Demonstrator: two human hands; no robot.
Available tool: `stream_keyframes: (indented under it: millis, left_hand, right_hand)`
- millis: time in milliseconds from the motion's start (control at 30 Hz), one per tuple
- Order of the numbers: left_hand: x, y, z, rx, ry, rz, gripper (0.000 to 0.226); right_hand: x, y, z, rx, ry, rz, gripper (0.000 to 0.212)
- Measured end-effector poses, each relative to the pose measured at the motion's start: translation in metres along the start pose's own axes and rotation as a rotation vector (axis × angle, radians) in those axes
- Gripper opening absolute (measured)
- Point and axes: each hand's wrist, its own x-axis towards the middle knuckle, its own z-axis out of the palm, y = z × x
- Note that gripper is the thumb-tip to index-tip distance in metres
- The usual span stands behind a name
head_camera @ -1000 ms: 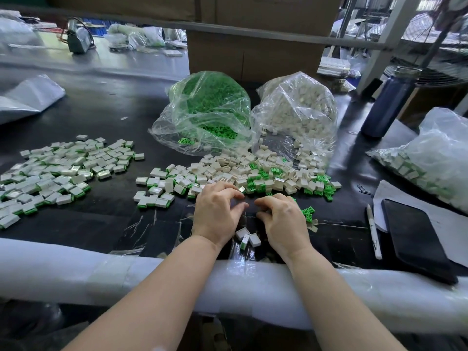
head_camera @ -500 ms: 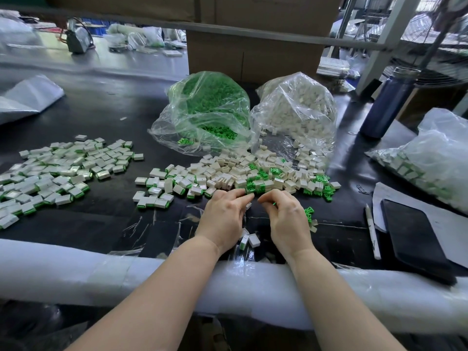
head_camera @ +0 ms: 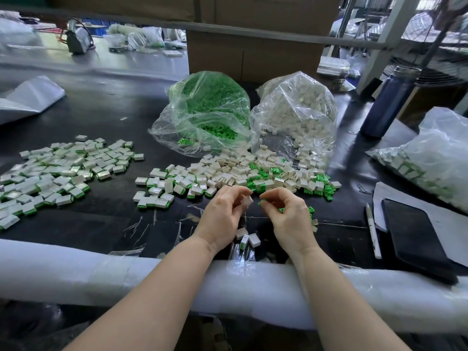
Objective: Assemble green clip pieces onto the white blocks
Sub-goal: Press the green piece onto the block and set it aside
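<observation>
Left hand pinches a white block, right hand pinches a green clip, tips nearly meeting over the worktop's near edge, likely lined up for insertion. Loose stock sits mid-worktop within reach; finished pile kept separate at left edge.

My left hand and right hand hover close together, palms down, forearms reaching forward side by side. Both sets of fingers curl inward, thumbs meeting fingertips in a pinch, tips nearly facing.
</observation>
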Motion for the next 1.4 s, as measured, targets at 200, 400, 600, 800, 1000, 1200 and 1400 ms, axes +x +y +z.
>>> stream_keyframes:
  millis: [200, 400, 600, 800, 1000, 1200, 1400]
  left_hand:
    - [-0.0008, -0.0013, -0.0011, -0.121, -0.034, -0.043, 0.018]
    - [0.0008, -0.0026, -0.0010, -0.251, -0.035, -0.127, 0.021]
    - [0.0011, -0.0050, -0.0011, -0.329, -0.079, -0.165, 0.022]
    - [0.0023, -0.0065, -0.0021, -0.339, -0.094, -0.179, 0.016]
    - [0.0038, -0.0089, -0.0011, -0.285, -0.109, -0.186, 0.013]
    - [0.0030, -0.0087, -0.0007, -0.357, -0.128, -0.203, 0.020]
    - [0.0017, -0.0082, -0.0001, -0.369, -0.111, -0.194, 0.023]
  right_hand:
    - [0.0001, -0.0014, -0.0011, 0.126, -0.031, 0.022, 0.012]
    - [-0.0003, -0.0020, -0.0023, 0.140, -0.001, 0.020, 0.019]
    - [-0.0013, -0.0036, -0.0025, 0.170, -0.030, 0.034, 0.013]
    - [-0.0012, -0.0036, -0.0026, 0.135, -0.037, 0.046, 0.007]
    - [-0.0019, -0.0052, -0.0012, 0.140, -0.076, 0.068, 0.006]
    - [-0.0021, -0.0049, -0.0006, 0.148, -0.091, 0.085, 0.014]
    - [-0.0022, -0.0049, 0.0000, 0.138, -0.118, 0.099, 0.023]
